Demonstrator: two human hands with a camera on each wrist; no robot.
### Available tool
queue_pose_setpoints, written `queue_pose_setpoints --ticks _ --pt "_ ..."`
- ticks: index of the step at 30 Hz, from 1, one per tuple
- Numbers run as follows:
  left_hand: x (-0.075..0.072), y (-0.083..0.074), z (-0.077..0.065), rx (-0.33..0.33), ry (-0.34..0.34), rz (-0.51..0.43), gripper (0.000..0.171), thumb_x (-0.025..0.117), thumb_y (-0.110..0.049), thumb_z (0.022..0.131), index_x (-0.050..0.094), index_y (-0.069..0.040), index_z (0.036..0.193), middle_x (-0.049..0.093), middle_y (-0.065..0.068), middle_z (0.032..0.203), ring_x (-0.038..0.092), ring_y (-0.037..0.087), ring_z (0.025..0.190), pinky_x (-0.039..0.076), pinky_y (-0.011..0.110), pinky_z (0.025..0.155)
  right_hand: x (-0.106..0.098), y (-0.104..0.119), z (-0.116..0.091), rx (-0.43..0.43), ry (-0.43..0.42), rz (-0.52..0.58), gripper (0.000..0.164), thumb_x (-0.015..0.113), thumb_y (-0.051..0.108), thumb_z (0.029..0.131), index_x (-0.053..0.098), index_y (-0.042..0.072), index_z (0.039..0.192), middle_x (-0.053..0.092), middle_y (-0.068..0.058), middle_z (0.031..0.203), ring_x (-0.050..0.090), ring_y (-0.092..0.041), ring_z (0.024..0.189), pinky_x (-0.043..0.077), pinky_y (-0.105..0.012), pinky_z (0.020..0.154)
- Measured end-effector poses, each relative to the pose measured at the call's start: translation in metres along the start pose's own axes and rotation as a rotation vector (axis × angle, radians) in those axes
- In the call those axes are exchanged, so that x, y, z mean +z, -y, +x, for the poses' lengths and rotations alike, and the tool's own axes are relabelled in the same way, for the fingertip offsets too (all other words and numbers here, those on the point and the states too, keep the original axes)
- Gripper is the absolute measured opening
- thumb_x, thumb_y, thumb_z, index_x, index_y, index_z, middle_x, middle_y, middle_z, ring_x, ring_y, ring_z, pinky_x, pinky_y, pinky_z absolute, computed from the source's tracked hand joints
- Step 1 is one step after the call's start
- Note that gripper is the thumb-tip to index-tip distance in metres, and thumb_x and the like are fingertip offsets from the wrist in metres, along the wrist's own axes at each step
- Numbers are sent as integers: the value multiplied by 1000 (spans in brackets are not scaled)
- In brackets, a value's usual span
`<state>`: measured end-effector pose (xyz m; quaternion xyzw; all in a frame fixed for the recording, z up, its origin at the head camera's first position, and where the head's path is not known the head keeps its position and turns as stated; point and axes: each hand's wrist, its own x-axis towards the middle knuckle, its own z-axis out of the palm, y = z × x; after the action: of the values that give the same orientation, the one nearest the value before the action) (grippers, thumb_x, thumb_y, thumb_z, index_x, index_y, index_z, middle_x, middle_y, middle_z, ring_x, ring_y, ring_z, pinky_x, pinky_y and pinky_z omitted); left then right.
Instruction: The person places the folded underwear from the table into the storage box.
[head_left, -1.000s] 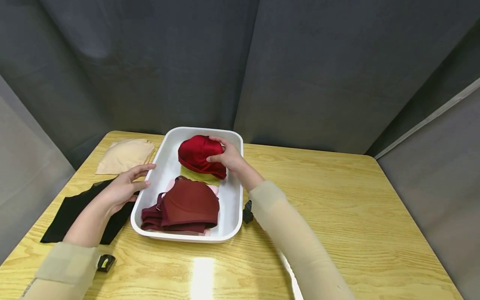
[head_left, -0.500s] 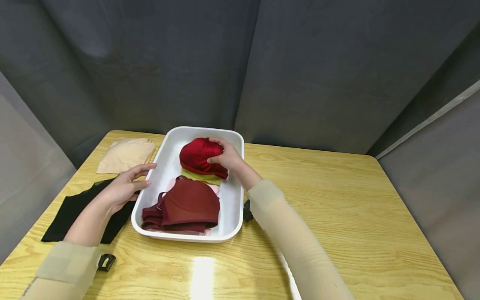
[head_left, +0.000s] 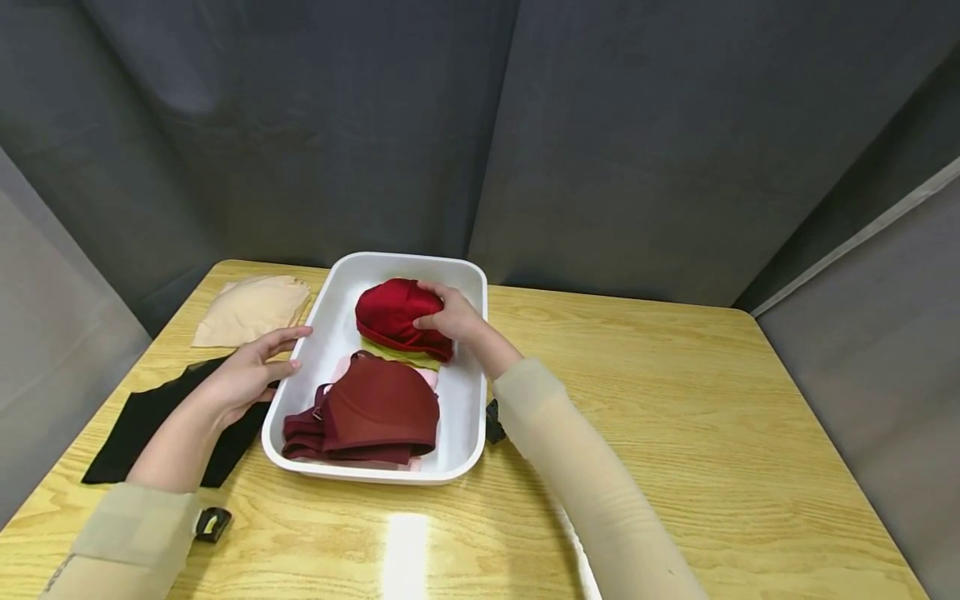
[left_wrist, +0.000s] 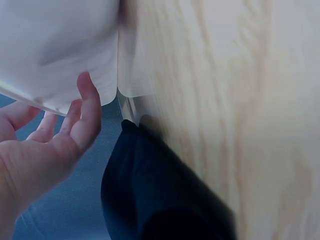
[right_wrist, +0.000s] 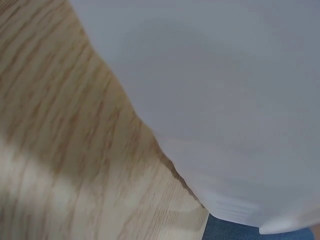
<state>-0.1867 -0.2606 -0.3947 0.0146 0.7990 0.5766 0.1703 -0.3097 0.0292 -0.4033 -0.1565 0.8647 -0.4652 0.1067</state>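
In the head view my right hand [head_left: 450,315] holds a folded red satin bra [head_left: 393,310] between thumb and fingers, at the far end of a white plastic bin [head_left: 272,433]. Under the red bra shows a yellow-green cloth [head_left: 408,357]. A folded maroon bra [head_left: 382,408] lies in the near half, over something pale pink [head_left: 431,377]. My left hand [head_left: 243,375] rests with loosely bent fingers against the bin's left side. The left wrist view shows its fingertips at the bin's outer wall [left_wrist: 55,55]. Only the bin's outer wall [right_wrist: 215,110] fills the right wrist view, hiding the right hand's grip.
Left of the bin, a beige garment [head_left: 251,312] lies at the back of the wooden table [head_left: 675,433], with a black garment [head_left: 161,417] nearer, partly beneath the left forearm. Dark curtains [head_left: 337,125] hang behind the table.
The red bra and the right hand have come slightly nearer and lower over the yellow-green cloth. The left hand and the bin have stayed in place.
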Motion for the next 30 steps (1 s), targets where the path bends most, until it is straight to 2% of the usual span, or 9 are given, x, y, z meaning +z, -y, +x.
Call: queue_pose_setpoints --ticks 4,12,23,30 --pt "0 0 1 1 -1 -2 54 45 -12 100 24 -13 150 27 21 143 50 26 109 51 37 80 -1 2 -1 16 8 -5 65 70 10 81 44 15 141 46 -10 141 43 -25 125 32 -37 107" --pt "1 0 2 3 2 -1 54 45 -12 100 24 -13 150 27 22 144 50 26 108 51 36 79 -5 4 -4 -9 7 31 67 70 8 80 44 16 141 45 -9 142 41 -24 128 31 -37 109" --pt "0 1 5 1 1 6 55 45 -12 100 23 -13 150 26 22 145 48 28 111 51 36 79 -16 13 -15 -61 27 62 68 69 13 82 40 14 143 38 -10 147 30 -31 137 27 -47 110" --pt "-2 1 5 -5 -6 11 54 45 -12 100 24 -13 149 26 22 145 48 30 113 51 37 80 -27 23 -31 -63 22 64 68 70 18 82 40 22 143 38 -3 147 31 -28 135 30 -48 107"
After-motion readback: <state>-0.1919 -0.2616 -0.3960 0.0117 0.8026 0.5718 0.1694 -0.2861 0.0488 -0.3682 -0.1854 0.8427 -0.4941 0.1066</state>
